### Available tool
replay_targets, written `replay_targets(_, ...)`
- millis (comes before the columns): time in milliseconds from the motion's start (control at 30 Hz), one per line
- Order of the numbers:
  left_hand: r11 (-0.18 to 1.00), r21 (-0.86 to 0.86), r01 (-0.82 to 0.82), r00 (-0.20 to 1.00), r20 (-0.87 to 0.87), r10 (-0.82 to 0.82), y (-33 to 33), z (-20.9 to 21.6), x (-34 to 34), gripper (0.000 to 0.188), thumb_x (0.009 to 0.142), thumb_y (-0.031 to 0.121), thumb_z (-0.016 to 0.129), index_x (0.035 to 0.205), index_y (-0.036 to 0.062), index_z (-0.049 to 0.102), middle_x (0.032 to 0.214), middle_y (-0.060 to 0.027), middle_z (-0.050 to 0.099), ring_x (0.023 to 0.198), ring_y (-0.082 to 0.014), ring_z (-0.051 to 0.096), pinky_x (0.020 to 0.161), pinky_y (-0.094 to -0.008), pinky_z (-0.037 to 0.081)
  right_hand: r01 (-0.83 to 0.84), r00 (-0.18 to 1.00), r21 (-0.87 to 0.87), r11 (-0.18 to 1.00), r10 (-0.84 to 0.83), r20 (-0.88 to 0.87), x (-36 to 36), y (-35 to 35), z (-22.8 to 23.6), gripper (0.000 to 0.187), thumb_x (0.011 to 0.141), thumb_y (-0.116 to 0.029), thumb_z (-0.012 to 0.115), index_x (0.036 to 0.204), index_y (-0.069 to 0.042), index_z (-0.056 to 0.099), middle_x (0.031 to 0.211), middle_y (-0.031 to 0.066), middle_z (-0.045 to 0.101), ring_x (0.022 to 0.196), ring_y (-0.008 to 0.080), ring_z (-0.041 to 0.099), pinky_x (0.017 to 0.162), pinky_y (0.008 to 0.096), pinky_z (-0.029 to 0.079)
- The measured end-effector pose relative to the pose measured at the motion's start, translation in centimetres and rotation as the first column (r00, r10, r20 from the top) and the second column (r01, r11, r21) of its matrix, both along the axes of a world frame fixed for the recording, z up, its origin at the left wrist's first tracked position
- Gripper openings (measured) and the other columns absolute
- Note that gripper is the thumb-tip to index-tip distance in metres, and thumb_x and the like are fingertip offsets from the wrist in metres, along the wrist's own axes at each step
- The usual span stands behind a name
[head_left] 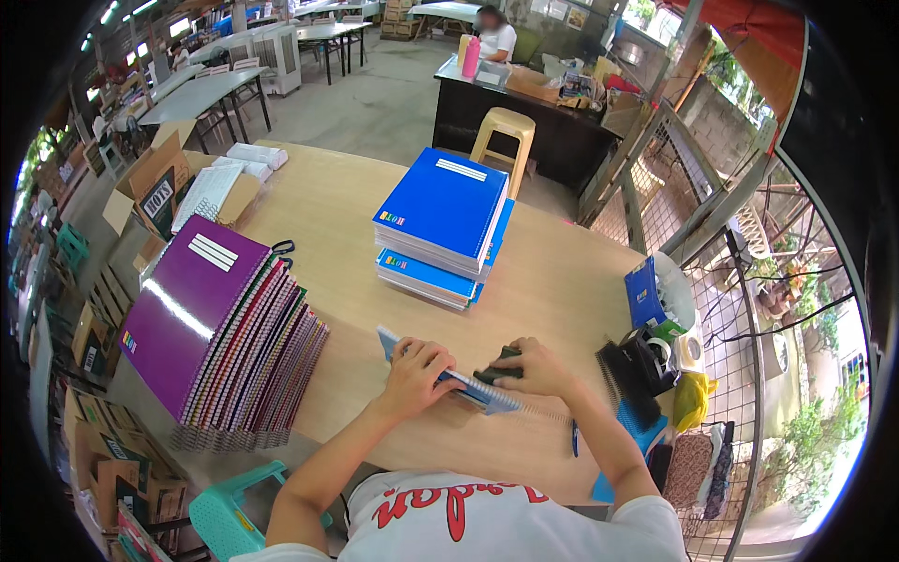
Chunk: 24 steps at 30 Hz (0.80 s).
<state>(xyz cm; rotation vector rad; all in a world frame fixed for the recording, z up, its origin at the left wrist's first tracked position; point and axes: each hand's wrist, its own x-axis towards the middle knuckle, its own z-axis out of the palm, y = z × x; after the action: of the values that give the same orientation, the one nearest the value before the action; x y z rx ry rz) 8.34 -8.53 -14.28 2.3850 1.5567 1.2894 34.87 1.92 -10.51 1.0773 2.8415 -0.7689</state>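
In front of me my left hand [419,377] is closed around a thin blue notebook [504,401], which stands on its edge on the wooden table [356,302]. A pale spiral coil [545,412] sticks out past the notebook's right end. My right hand [543,367] grips a small dark object [494,371] just right of the notebook; its kind is unclear. Farther back stands a stack of blue notebooks [435,206]. At my left rises a tall pile of spiral-bound notebooks with a purple cover [192,281] on top.
Scissors [283,249] lie behind the purple pile. An open carton [159,192] is at the far left. On the right are a pen [575,438], a black tape dispenser [646,361] and a yellow bag [693,401]. A teal stool [234,510] stands at lower left. A person sits far back.
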Motion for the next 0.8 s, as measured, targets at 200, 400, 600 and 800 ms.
replay_targets(200,1.000,0.020,0.010,1.000,0.000,-0.010,0.1,-0.1,-0.3,0.043,0.069,0.032,0.086,0.100,0.0156,0.060,0.097,-0.0006,0.062,0.093,-0.0259,0.057,0.093,-0.0471,0.033,-0.180,0.932,-0.404,0.897,0.025,-0.360,-1.5,0.7,1.4,0.049,0.087,-0.036,0.067,0.130,-0.012,0.069,0.133,0.0187,0.062,0.124,0.0322,0.055,0.104,0.0408,0.042)
replay_targets(400,0.991,-0.063,-0.119,0.993,-0.035,0.117,-0.6,0.2,-0.7,0.048,0.070,0.038,0.086,0.103,0.0146,0.060,0.104,-0.0049,0.061,0.103,-0.0253,0.056,0.103,-0.0503,0.025,-0.064,0.993,-0.037,0.997,0.060,-0.105,-3.0,1.0,0.4,0.055,0.085,-0.046,0.070,0.129,-0.014,0.069,0.131,0.0212,0.060,0.123,0.0356,0.055,0.107,0.0427,0.041)
replay_targets(600,0.981,-0.044,-0.189,0.886,0.422,0.190,0.9,-2.4,-4.7,0.052,0.063,0.032,0.092,0.097,0.0107,0.059,0.104,-0.0119,0.053,0.102,-0.0287,0.053,0.091,-0.0421,0.041,-0.182,0.946,-0.372,0.910,0.058,-0.319,-4.3,1.5,0.9,0.046,0.086,-0.033,0.072,0.128,-0.012,0.070,0.134,0.0212,0.057,0.120,0.0341,0.056,0.104,0.0432,0.043)
replay_targets(800,0.991,-0.110,-0.079,0.875,0.468,0.122,1.6,-2.7,-4.8,0.059,0.061,0.030,0.093,0.097,0.0077,0.053,0.096,-0.0091,0.048,0.090,-0.0276,0.050,0.079,-0.0377,0.043,-0.215,0.965,-0.111,0.970,0.194,-0.178,-6.1,1.9,1.9,0.047,0.089,-0.037,0.069,0.125,-0.007,0.070,0.126,0.0192,0.064,0.118,0.0301,0.057,0.102,0.0417,0.045)
